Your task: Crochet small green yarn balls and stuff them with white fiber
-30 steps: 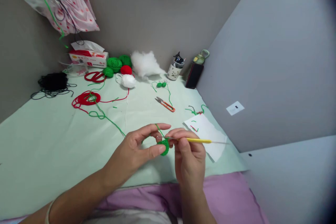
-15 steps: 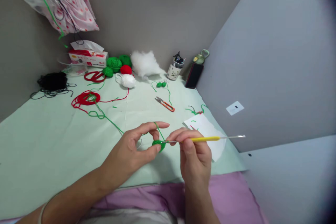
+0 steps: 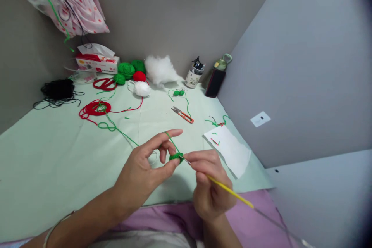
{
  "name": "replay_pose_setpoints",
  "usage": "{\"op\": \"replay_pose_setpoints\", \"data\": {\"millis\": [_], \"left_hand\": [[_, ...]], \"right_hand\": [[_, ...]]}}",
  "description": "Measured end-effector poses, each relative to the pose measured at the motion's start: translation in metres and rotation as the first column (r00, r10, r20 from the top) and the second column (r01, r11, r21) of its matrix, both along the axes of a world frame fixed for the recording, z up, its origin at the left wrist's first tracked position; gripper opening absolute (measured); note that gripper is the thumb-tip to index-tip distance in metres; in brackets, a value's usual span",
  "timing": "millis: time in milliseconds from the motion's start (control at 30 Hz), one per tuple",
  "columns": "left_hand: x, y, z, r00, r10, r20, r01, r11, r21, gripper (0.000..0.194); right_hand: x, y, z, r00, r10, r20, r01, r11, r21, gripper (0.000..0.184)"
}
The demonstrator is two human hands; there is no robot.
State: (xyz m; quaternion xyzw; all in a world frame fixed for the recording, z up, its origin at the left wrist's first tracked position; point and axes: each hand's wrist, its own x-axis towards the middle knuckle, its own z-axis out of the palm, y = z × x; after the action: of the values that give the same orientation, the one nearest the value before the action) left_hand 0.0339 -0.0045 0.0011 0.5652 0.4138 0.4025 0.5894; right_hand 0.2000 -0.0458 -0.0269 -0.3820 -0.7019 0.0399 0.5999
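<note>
My left hand (image 3: 145,162) pinches a small green crochet piece (image 3: 175,157) between thumb and fingers. Its index finger is raised, with green yarn (image 3: 173,142) running over it down to the piece. My right hand (image 3: 213,186) grips a double-ended crochet hook with a yellow handle (image 3: 229,190). The hook's near tip sits at the right edge of the green piece, while its other metal end slants down to the lower right. Both hands are above the table's near edge. Whether the tip is inside a stitch is too small to tell.
Thread snips (image 3: 183,115) and two small green balls (image 3: 178,93) lie ahead. Behind are green yarn balls (image 3: 126,70), white stuffing (image 3: 161,70), a pen cup (image 3: 194,76) and a phone (image 3: 215,83). Torn white paper (image 3: 229,153) lies right; red yarn (image 3: 97,107) lies left.
The hook has swung from nearly level to a steep slant, its free end now low on the right. My right hand has turned and dropped slightly. My left index finger has lifted a little.
</note>
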Motion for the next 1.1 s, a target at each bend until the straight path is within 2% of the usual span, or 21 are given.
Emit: {"op": "replay_pose_setpoints", "data": {"millis": [100, 200, 300, 400, 467, 533, 567, 633, 733, 800, 933, 1033, 1100], "left_hand": [[0.000, 0.000, 0.001, 1.000, 0.008, -0.017, -0.008, 1.000, 0.006, 0.040], [0.003, -0.001, 0.002, 1.000, 0.018, -0.021, -0.018, 1.000, 0.001, 0.040], [0.006, -0.002, 0.000, 0.998, 0.004, 0.058, -0.001, 0.999, -0.040, 0.043], [0.006, 0.001, -0.003, 0.955, -0.086, 0.285, 0.149, 0.966, -0.210, 0.052], [0.003, 0.004, -0.004, 0.892, -0.121, 0.435, 0.286, 0.897, -0.336, 0.059], [0.000, 0.007, -0.003, 0.864, -0.107, 0.492, 0.334, 0.853, -0.401, 0.059], [-0.001, 0.009, -0.001, 0.865, -0.096, 0.492, 0.327, 0.852, -0.409, 0.058], [-0.003, 0.009, 0.001, 0.871, -0.084, 0.484, 0.300, 0.871, -0.389, 0.054], [-0.002, 0.009, 0.003, 0.880, -0.102, 0.465, 0.285, 0.895, -0.343, 0.049], [-0.001, 0.010, 0.003, 0.894, -0.103, 0.436, 0.261, 0.910, -0.321, 0.046], [-0.006, 0.013, -0.001, 0.918, -0.135, 0.372, 0.237, 0.941, -0.243, 0.042], [-0.011, 0.012, -0.003, 0.967, -0.135, 0.215, 0.164, 0.978, -0.126, 0.039], [-0.012, 0.010, -0.003, 0.991, -0.095, 0.096, 0.101, 0.993, -0.061, 0.040]], "right_hand": [[0.001, 0.001, 0.003, 0.998, 0.022, -0.066, -0.025, 0.999, -0.048, 0.022], [0.000, 0.001, 0.006, 0.999, 0.011, 0.041, -0.010, 1.000, -0.028, 0.024], [-0.002, 0.001, 0.002, 0.960, -0.155, 0.235, 0.132, 0.985, 0.110, 0.030], [-0.004, 0.000, -0.007, 0.917, -0.289, 0.275, 0.232, 0.947, 0.223, 0.040], [-0.005, 0.000, -0.009, 0.953, -0.241, 0.185, 0.212, 0.964, 0.161, 0.038], [-0.006, 0.001, -0.007, 0.991, -0.136, -0.020, 0.136, 0.991, 0.016, 0.030], [-0.006, 0.002, -0.005, 0.985, -0.085, -0.150, 0.078, 0.996, -0.047, 0.026], [-0.006, 0.005, 0.001, 0.924, 0.000, -0.382, -0.052, 0.990, -0.128, 0.021], [-0.007, 0.010, 0.006, 0.817, 0.082, -0.571, -0.228, 0.955, -0.189, 0.019], [-0.007, 0.011, 0.006, 0.795, 0.085, -0.601, -0.261, 0.942, -0.212, 0.019], [-0.006, 0.005, 0.004, 0.851, 0.032, -0.525, -0.156, 0.969, -0.194, 0.018], [-0.003, -0.001, 0.004, 0.857, 0.019, -0.515, -0.146, 0.967, -0.207, 0.019], [-0.002, -0.001, 0.004, 0.836, 0.041, -0.547, -0.196, 0.954, -0.228, 0.019]]}}
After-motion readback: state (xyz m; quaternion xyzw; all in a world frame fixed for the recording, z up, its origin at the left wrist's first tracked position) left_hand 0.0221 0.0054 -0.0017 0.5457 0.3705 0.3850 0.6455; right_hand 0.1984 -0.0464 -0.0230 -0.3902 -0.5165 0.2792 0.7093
